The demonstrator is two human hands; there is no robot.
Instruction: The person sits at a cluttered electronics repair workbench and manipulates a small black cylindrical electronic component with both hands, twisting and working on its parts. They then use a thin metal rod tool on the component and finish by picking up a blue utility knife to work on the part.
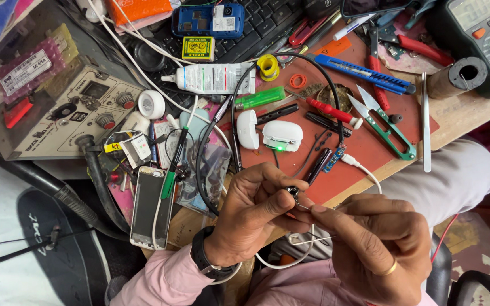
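My left hand (256, 212) pinches a tiny black earbud part (293, 192) between thumb and fingertips. My right hand (370, 243) meets it from the right, holding thin metal tweezers (313, 224) whose tips touch the part. Both hands hover over the near edge of the red mat (370, 147). Just beyond them stands an open white earbud case (282, 136) with a lit green light, its lid (248, 129) lying to the left. A small blue circuit board (333, 160) on a white cable lies beside a black stick-shaped piece (317, 165).
The bench is crowded: green-handled snips (389, 127), red screwdriver (330, 110), green lighter (259, 97), blue utility knife (364, 72), glue tube (211, 78), multimeter (483, 34), long tweezers (425, 122), a phone (151, 207), a soldering station (69, 110) at left, keyboard (256, 28) behind.
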